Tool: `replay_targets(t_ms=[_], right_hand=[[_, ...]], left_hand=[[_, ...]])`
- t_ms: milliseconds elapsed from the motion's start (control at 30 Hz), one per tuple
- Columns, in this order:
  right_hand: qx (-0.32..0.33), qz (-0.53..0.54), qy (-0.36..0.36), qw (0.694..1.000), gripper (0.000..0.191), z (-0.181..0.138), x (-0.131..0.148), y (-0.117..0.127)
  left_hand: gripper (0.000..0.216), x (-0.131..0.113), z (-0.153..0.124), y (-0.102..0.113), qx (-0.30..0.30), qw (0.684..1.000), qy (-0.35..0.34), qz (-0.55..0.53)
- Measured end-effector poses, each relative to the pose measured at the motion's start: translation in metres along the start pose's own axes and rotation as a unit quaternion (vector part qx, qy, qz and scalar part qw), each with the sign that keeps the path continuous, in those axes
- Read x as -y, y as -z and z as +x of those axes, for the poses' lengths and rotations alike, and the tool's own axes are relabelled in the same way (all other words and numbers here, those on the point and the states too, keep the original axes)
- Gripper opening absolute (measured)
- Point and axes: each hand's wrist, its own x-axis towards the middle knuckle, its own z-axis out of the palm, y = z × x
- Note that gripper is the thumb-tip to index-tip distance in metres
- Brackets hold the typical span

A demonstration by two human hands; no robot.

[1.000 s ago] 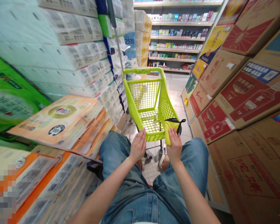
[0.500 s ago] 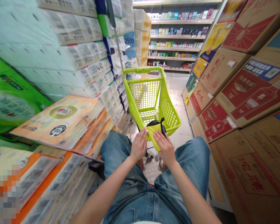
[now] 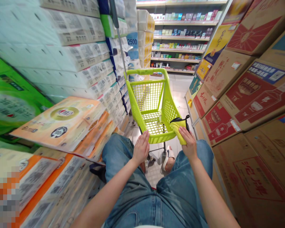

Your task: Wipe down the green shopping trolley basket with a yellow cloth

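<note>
A lime-green shopping basket cart (image 3: 154, 111) with perforated walls stands between my knees. My left hand (image 3: 142, 146) lies against its near left corner, fingers stretched out and close together. At the near right corner, my right hand (image 3: 188, 141) holds a yellow cloth (image 3: 179, 129) with black trim and a small black loop, pressing it on the rim. The cloth drapes over the basket's edge, and part of it is hidden under my fingers. Only the cart's slatted floor shows inside the basket.
Packs of tissue paper (image 3: 61, 117) and white-wrapped stacks (image 3: 83, 57) rise on the left. Cardboard cartons (image 3: 251, 91) line the right side. Shelves of small boxes (image 3: 180, 38) stand behind. The cart's grey-handled pole (image 3: 121, 47) leans up at its left.
My right hand has moved right with the yellow cloth, from the middle of the basket's near rim to its right corner. My left hand has stayed at the left corner.
</note>
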Motion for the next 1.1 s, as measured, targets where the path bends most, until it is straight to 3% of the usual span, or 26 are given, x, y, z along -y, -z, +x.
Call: replay_targets(t_ms=[100, 167, 333, 433, 700, 800, 900, 1100], right_hand=[[-0.077, 0.001, -0.072, 0.994, 0.077, -0.003, 0.032, -0.021], [-0.091, 0.005, -0.098, 0.991, 0.079, -0.005, 0.064, -0.037], [-0.008, 0.047, -0.045, 0.998, 0.077, -0.004, 0.14, -0.064], [0.008, 0.058, -0.027, 0.998, 0.075, -0.003, 0.153, -0.065], [0.099, 0.05, 0.13, 0.985, 0.077, 0.003, 0.097, -0.034], [0.125, 0.055, 0.157, 0.978, 0.075, 0.007, 0.071, -0.02], [0.105, 0.049, 0.135, 0.984, 0.072, 0.005, 0.04, -0.008], [-0.01, 0.03, 0.028, 0.999, 0.069, -0.004, -0.015, 0.004]], left_hand=[[0.064, -0.001, 0.0, -0.002, -0.004, 1.0, -0.001, -0.001], [0.064, -0.001, 0.0, -0.003, -0.008, 1.0, -0.002, -0.001], [0.062, 0.001, -0.001, -0.005, -0.018, 1.0, -0.006, -0.001], [0.06, 0.004, -0.002, -0.004, -0.012, 1.0, -0.015, -0.003], [0.063, 0.001, 0.0, -0.004, -0.017, 1.0, -0.007, 0.003], [0.064, 0.0, 0.0, -0.003, -0.01, 1.0, -0.01, 0.007], [0.064, 0.001, 0.001, -0.001, -0.006, 1.0, -0.011, 0.007], [0.065, 0.001, 0.0, -0.001, -0.013, 1.0, -0.012, 0.003]])
